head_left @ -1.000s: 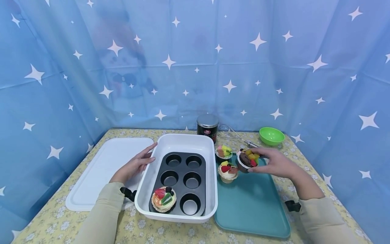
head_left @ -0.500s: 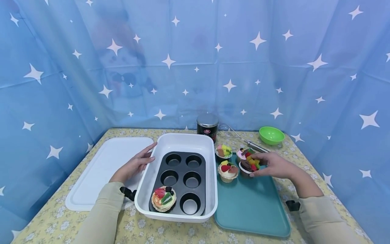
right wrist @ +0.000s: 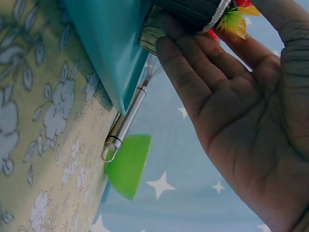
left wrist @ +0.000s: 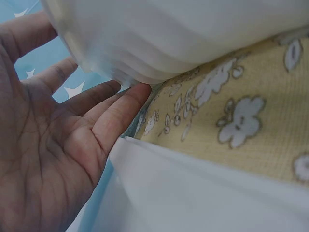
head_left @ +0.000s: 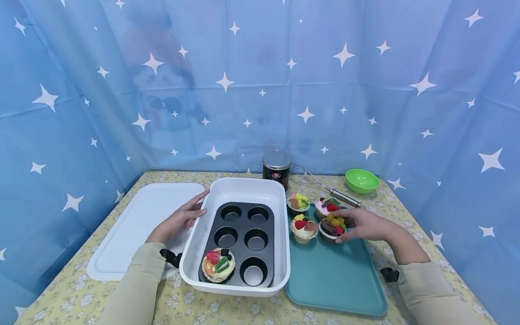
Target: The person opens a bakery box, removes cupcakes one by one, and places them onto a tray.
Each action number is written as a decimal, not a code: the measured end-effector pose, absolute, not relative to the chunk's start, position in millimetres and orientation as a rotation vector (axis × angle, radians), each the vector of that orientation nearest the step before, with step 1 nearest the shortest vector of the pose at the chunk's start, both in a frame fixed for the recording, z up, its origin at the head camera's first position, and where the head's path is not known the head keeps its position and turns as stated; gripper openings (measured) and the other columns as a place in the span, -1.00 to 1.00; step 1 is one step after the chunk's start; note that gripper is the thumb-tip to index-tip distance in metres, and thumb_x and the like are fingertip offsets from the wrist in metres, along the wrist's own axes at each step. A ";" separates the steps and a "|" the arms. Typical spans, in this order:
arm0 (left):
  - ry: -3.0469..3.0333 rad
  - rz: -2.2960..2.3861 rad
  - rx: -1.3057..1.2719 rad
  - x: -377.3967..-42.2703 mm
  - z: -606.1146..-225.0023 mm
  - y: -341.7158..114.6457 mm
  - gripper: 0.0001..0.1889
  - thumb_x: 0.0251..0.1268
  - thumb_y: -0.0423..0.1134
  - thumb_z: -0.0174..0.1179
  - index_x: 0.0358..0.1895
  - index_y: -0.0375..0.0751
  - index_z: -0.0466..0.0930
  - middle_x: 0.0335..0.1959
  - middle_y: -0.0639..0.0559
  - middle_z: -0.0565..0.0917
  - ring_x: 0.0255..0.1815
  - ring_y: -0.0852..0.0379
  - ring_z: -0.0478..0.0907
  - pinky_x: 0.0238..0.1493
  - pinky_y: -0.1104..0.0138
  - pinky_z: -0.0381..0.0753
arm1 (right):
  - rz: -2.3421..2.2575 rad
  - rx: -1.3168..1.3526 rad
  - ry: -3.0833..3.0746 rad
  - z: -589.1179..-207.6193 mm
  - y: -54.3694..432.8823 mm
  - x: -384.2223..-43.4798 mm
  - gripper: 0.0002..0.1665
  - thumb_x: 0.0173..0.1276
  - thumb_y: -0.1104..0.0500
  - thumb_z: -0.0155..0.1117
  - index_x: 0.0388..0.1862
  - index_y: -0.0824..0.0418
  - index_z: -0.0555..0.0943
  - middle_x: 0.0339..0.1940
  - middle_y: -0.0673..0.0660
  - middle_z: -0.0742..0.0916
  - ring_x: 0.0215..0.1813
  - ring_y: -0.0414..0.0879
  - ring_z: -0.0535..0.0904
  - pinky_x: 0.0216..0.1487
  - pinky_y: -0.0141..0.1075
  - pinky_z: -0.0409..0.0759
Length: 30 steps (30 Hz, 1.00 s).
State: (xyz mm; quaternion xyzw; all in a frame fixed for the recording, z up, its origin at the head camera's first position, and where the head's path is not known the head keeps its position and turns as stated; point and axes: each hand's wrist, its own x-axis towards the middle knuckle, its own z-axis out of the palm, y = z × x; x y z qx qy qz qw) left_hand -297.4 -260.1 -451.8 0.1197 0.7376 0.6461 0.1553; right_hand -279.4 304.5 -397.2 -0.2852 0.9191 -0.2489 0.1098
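My right hand (head_left: 365, 224) grips a chocolate cupcake (head_left: 330, 230) with yellow and red fruit on top, thumb near, fingers behind. The cupcake is at the back of the teal tray (head_left: 335, 282); in the right wrist view its dark ribbed side (right wrist: 193, 9) shows between thumb and fingers. Beside it are a pink-topped cupcake (head_left: 325, 206), a cream tart (head_left: 304, 229) and a kiwi-topped cupcake (head_left: 298, 202). My left hand (head_left: 180, 221) rests extended fingers against the left side of a white container (head_left: 286, 257). Inside lies a muffin tin (head_left: 241, 225) with one fruit tart (head_left: 218, 266) in its near-left cup.
A white lid (head_left: 138, 230) lies left of the container, under my left wrist. Behind stand a black canister (head_left: 276, 171) with a silver lid, a whisk (head_left: 343, 197) and a green bowl (head_left: 362, 181). A starry curtain (head_left: 260, 90) closes off the back and sides.
My right hand has lowered the chocolate cupcake onto the teal tray, slightly nearer and to the right, uncovering the pink-topped cupcake behind it. My left hand and the container have stayed put.
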 end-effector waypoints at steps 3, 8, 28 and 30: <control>2.124 1.841 0.347 -297.0 -451.2 -260.3 -0.24 0.48 -0.05 0.18 0.61 0.39 0.01 0.54 -0.17 0.19 -0.55 0.15 0.40 -0.23 0.31 0.54 | -0.733 -0.842 2.676 -396.0 305.3 -278.8 -0.02 0.16 -0.17 0.56 0.44 0.28 0.43 0.33 0.31 0.55 0.24 0.22 0.53 0.09 0.10 0.56; 2.147 1.825 0.354 -296.4 -450.6 -259.9 -0.24 0.48 -0.04 0.18 0.62 0.37 0.00 0.51 -0.20 0.25 -0.61 0.14 0.33 -0.32 0.31 0.49 | -0.799 -0.813 2.613 -391.5 307.2 -276.5 -0.02 0.20 -0.14 0.54 0.46 0.30 0.39 0.37 0.37 0.50 0.33 0.38 0.44 0.20 0.20 0.48; 2.131 1.840 0.364 -296.9 -452.8 -260.8 -0.22 0.49 -0.07 0.17 0.64 0.29 -0.04 0.49 -0.28 0.24 -0.58 0.16 0.35 -0.34 0.33 0.49 | -0.799 -1.101 2.676 -348.5 245.4 -267.4 -0.45 0.40 -0.16 0.35 0.29 0.00 0.59 0.18 0.02 0.68 0.20 0.03 0.62 0.15 0.07 0.56; 2.147 1.829 0.361 -296.3 -452.1 -259.8 -0.21 0.50 -0.07 0.16 0.65 0.26 -0.05 0.49 -0.28 0.24 -0.59 0.15 0.33 -0.37 0.34 0.47 | -0.765 -1.172 2.645 -345.1 228.5 -266.0 -0.46 0.40 -0.15 0.35 0.29 0.00 0.59 0.19 0.02 0.68 0.21 0.01 0.61 0.16 0.08 0.56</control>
